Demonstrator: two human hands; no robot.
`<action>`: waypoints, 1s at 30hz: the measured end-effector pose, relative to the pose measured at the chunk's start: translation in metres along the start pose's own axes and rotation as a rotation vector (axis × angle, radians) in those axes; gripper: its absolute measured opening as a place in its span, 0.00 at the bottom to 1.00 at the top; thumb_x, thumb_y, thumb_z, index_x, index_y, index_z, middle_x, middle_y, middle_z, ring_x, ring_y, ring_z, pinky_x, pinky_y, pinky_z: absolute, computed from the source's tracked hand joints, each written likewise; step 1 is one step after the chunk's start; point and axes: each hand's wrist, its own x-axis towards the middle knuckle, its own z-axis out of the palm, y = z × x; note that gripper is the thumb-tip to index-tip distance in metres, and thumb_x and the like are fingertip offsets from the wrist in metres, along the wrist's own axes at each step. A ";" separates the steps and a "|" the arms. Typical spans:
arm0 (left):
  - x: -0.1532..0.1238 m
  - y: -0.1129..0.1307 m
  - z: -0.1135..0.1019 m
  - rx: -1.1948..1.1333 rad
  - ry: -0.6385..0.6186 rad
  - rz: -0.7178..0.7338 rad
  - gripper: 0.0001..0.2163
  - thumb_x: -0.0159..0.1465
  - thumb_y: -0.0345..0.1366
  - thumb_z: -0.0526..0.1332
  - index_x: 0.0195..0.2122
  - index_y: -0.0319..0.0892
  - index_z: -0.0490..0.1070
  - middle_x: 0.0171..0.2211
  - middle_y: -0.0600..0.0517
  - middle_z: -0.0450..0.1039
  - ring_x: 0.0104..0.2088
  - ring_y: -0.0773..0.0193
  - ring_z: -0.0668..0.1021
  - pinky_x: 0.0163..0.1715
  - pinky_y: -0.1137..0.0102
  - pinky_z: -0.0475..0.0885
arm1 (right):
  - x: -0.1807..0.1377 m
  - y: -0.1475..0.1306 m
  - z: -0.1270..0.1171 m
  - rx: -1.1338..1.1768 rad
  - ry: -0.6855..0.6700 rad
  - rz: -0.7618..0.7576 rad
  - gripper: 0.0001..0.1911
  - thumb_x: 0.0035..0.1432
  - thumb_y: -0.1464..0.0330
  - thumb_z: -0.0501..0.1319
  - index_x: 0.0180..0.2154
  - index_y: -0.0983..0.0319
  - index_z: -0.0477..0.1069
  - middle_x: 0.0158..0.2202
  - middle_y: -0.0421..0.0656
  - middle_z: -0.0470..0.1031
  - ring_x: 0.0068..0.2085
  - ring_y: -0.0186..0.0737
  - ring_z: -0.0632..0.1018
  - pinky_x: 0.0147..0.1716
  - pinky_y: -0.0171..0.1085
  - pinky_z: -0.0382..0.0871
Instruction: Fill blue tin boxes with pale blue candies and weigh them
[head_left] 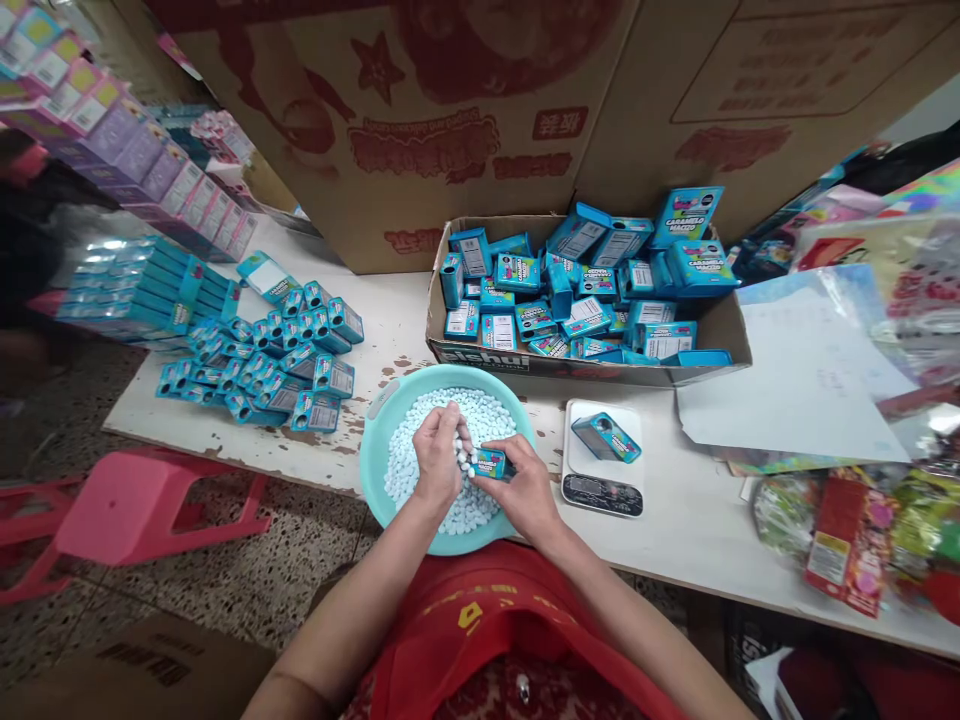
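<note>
Over a turquoise basin (373, 470) of small white candies (420, 420), my right hand (520, 482) grips a small blue candy box (490, 463) lying on its side. My left hand (438, 455) is cupped around several white candies (463, 456), right at the box's left end. Its fingers curl closed, and a few candies show between them and the box. To the right of the basin, another blue box (609, 438) rests on a white kitchen scale (602, 493).
Behind the basin stands a cardboard tray (592, 370) full of blue boxes. Several blue boxes (289, 370) are lined up on the left of the table (390, 300). White paper (787, 380) and packaging lie at right. A pink stool (142, 505) stands at left.
</note>
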 end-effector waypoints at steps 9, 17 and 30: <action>0.000 -0.004 0.001 -0.035 0.021 -0.008 0.16 0.56 0.46 0.63 0.21 0.40 0.62 0.16 0.58 0.61 0.16 0.73 0.67 0.14 0.78 0.59 | -0.001 0.002 0.004 0.037 0.021 0.002 0.16 0.44 0.68 0.70 0.38 0.58 0.73 0.34 0.41 0.69 0.40 0.43 0.73 0.41 0.41 0.67; 0.023 0.005 -0.018 0.063 0.036 -0.029 0.18 0.56 0.52 0.59 0.22 0.41 0.62 0.16 0.58 0.58 0.15 0.73 0.62 0.13 0.77 0.56 | -0.001 0.004 0.001 0.149 0.041 0.055 0.16 0.41 0.65 0.71 0.36 0.58 0.74 0.34 0.40 0.70 0.38 0.43 0.74 0.40 0.41 0.68; 0.047 -0.044 -0.044 1.104 -0.376 0.316 0.10 0.59 0.42 0.56 0.35 0.45 0.75 0.38 0.48 0.76 0.42 0.55 0.76 0.46 0.61 0.68 | -0.025 0.003 -0.047 0.286 0.168 0.104 0.18 0.39 0.63 0.73 0.36 0.57 0.75 0.34 0.40 0.69 0.37 0.41 0.74 0.37 0.39 0.69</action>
